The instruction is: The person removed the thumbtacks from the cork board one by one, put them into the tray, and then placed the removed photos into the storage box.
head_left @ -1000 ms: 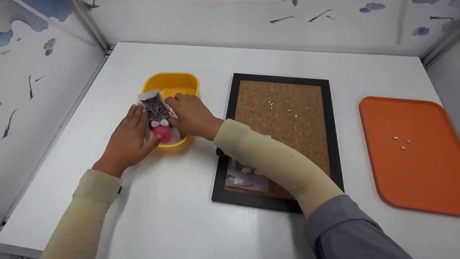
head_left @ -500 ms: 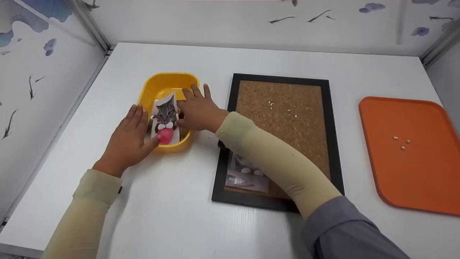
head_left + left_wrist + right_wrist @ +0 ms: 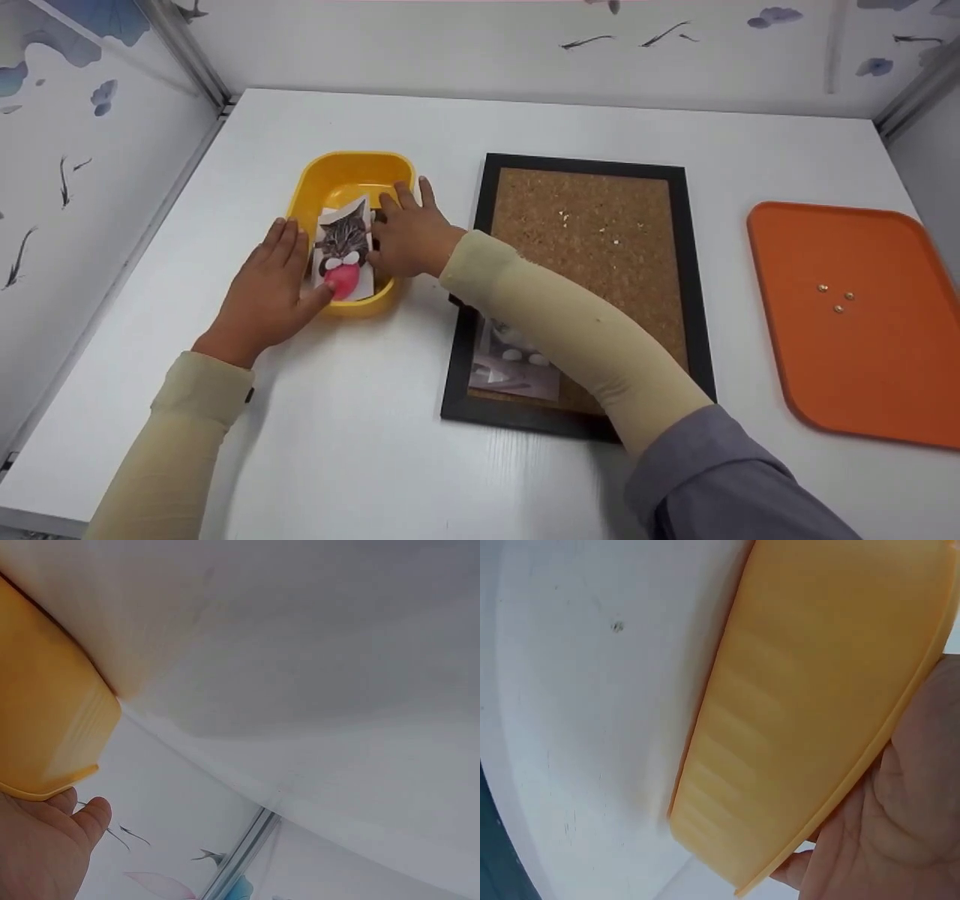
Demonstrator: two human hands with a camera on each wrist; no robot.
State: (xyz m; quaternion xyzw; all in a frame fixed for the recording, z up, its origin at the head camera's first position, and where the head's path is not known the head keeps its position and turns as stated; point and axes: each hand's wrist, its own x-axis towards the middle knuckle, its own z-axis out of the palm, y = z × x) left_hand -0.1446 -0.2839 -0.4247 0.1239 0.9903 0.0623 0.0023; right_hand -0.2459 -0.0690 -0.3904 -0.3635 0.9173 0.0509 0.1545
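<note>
A printed cat photo (image 3: pixel 345 238) with a pink ball shape lies in the near half of the yellow plastic bin (image 3: pixel 352 166), seemingly with other cards under it. My left hand (image 3: pixel 262 292) rests along the bin's left rim with fingers straight, its thumb reaching over the near rim beside the photo. Over the right rim, my right hand (image 3: pixel 412 236) has its fingers spread, thumb and index finger near the photo's right edge. From below, the wrist views show the bin's outer wall (image 3: pixel 780 712), with the right palm (image 3: pixel 900 817) and left fingers (image 3: pixel 91 821) at its rim.
A black-framed cork board (image 3: pixel 600 217) lies right of the bin, under the right forearm. It bears several gold pins (image 3: pixel 564 219) and a photo (image 3: pixel 517 367) near its lower left. Three small gold pins (image 3: pixel 838 308) lie on an orange tray (image 3: pixel 862 382) at far right.
The right hand has set the cat photo down from over the bin's left rim into the bin, and its fingers have spread. The left hand has stayed in place.
</note>
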